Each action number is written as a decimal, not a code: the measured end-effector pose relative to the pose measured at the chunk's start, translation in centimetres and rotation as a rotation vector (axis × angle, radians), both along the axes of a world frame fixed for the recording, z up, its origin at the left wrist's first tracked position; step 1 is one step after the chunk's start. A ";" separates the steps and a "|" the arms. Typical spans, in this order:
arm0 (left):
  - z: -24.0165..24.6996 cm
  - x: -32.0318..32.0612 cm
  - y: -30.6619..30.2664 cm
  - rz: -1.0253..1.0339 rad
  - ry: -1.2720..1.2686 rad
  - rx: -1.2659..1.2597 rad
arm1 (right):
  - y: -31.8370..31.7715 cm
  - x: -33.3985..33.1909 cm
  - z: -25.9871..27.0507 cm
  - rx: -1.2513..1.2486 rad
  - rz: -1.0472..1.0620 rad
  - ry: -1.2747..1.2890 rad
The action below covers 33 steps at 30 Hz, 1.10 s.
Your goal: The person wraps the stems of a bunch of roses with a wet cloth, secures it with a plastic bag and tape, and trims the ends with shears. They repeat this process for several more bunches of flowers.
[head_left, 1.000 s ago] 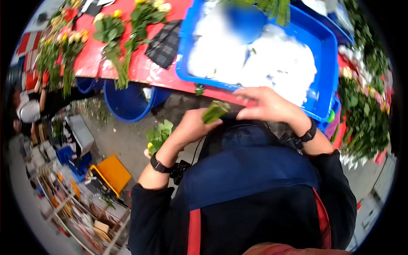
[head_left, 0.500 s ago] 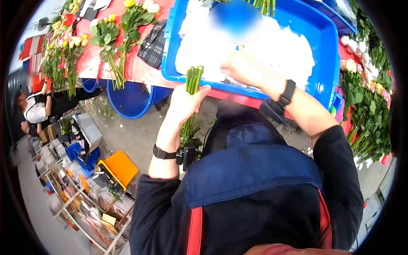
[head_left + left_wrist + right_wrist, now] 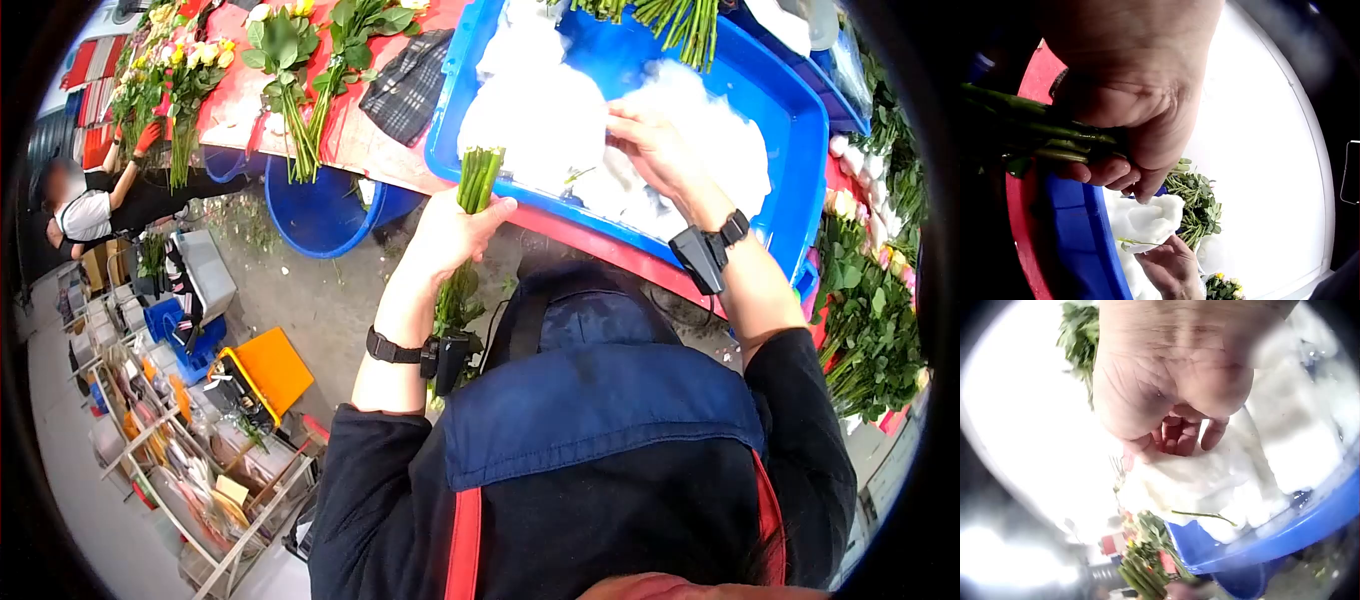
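Note:
My left hand grips a bunch of green flower stems, cut ends up, before the front edge of a blue tray. The bunch's leaves hang down past the wrist. In the tray lie soft white wet cotton wads. My right hand is over the tray, pinching the edge of one cotton wad between thumb and curled fingers. A thin green stem scrap lies on that wad. In the left wrist view, the pinched cotton wad shows beyond the stem bunch.
More cut stems hang over the tray's far side. Rose bunches and a dark checked cloth lie on the red table at left. A blue tub stands below. Leafy flowers lie at right. Another person works far left.
The left hand has raised the stem bunch upright beside the tray. My right hand has gone from near the body into the tray and now holds a cotton wad.

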<state>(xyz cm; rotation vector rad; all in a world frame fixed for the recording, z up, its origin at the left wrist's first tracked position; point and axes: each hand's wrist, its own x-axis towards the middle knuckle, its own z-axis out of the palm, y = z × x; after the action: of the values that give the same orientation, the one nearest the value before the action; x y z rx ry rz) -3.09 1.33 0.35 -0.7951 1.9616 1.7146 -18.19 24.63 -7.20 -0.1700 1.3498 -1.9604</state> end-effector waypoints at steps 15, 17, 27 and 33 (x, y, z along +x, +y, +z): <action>-3.1 -5.0 2.8 -0.145 0.116 -0.153 | -1.9 5.9 0.0 0.595 -0.073 0.470; -2.3 -5.1 3.1 -0.072 0.120 0.007 | -2.3 5.7 -0.2 0.478 -0.077 0.483; -0.2 -4.0 2.0 -0.024 0.186 0.086 | -3.0 3.4 1.8 0.362 0.073 0.327; 0.0 -3.9 1.1 -0.010 0.143 0.023 | -3.7 2.3 6.9 -0.009 -0.032 0.010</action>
<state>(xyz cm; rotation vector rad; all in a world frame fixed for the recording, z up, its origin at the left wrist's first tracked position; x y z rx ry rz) -6.98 2.43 0.35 -0.6703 2.0303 1.8299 -15.92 20.98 -0.33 -0.1636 1.3586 -1.9953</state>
